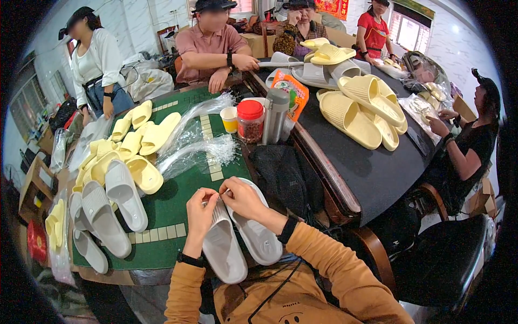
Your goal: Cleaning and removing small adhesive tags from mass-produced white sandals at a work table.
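A pair of grey slides lies at the near edge of the green table, toes away from me: a left slide [225, 251] and a right slide [260, 235]. Over the toe of the left one, my left hand [200, 215] and my right hand [244, 200] meet with fingertips pinched. What sits between the fingertips is too small to make out. Just beyond my hands, bundles of thin clear plastic strands [197, 154] spread over the green cloth [167, 208]. More grey slides [107, 218] are grouped to the left, beside a heap of yellow slides [129, 143].
Past the strands stand a paper cup [229, 120], a red-lidded jar [250, 121], a steel flask [276, 116] and an orange pouch [291, 94]. The black-topped table [388, 178] at right bears piled slides. Several people stand or sit around. A black chair [442, 259] is at right.
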Demonstrator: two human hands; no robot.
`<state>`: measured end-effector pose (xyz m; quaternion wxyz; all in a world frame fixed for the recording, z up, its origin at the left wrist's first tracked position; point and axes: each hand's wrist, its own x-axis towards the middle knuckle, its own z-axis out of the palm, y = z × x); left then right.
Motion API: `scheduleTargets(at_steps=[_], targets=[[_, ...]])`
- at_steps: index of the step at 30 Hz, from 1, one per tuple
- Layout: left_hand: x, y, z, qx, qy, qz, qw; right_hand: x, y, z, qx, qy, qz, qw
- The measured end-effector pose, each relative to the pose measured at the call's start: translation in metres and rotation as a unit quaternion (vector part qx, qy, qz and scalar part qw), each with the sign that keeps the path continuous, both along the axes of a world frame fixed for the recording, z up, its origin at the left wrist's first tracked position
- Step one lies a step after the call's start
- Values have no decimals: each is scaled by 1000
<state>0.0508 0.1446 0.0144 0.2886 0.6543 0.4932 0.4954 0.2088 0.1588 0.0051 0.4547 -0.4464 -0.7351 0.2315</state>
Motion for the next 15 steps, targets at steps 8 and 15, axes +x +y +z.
scheduleTargets(at_steps=[8,15], targets=[[1,-2,3,-8,4,-5,1000,1,-3,6,-35,7,14,999],[0,-2,3,-13,11,-5,1000,2,0,1,-44,0,23,999]])
